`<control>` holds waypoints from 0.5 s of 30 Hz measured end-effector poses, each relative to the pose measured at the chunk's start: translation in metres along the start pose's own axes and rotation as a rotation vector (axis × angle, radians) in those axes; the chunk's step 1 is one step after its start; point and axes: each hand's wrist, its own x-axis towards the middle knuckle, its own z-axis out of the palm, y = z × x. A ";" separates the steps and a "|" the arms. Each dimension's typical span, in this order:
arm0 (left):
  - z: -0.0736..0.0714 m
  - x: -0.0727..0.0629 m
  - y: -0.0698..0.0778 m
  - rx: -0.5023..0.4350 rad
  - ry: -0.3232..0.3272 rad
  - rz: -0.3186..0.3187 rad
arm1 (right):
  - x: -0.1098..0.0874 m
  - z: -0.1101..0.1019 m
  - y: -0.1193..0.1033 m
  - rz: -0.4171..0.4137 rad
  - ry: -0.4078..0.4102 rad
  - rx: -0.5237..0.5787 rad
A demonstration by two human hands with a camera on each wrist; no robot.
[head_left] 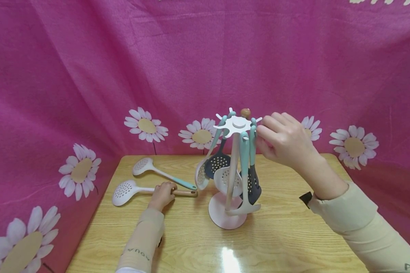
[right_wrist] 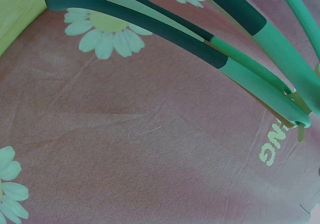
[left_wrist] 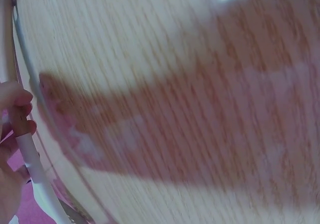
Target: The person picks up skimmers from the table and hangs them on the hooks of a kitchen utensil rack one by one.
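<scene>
My left hand (head_left: 162, 196) grips the wooden handle of a white skimmer (head_left: 124, 192) that lies on the table. In the left wrist view, fingers (left_wrist: 20, 99) wrap that wooden handle near where the white shaft begins. A white utensil stand (head_left: 239, 123) with hooks around its top rises at the middle. My right hand (head_left: 283, 140) is at the hooks on its right side, fingers bent, fingertips hidden; I cannot tell whether they pinch anything. Beside it hangs a dark slotted turner (head_left: 254, 185) with a turquoise handle. The right wrist view shows turquoise handles (right_wrist: 265, 91) on the hooks, without the hand.
Another white skimmer (head_left: 143, 166) with a turquoise handle lies behind the first. Also on the stand hang a dark skimmer (head_left: 218, 163), a white perforated one (head_left: 201, 176) and a white turner (head_left: 245, 208). The stand's round base (head_left: 227, 220) rests on the wooden table (head_left: 287, 235). A pink flowered cloth (head_left: 205, 68) hangs behind.
</scene>
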 end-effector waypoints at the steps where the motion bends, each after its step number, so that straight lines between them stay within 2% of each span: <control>1: 0.000 0.000 0.000 -0.005 -0.004 -0.004 | 0.000 0.000 0.000 0.000 0.001 0.000; 9: -0.013 0.002 0.001 -0.029 -0.016 0.003 | 0.001 0.000 0.000 -0.003 0.003 0.002; 15: -0.028 0.000 0.003 -0.034 -0.075 0.009 | 0.001 0.000 0.000 -0.006 0.004 0.001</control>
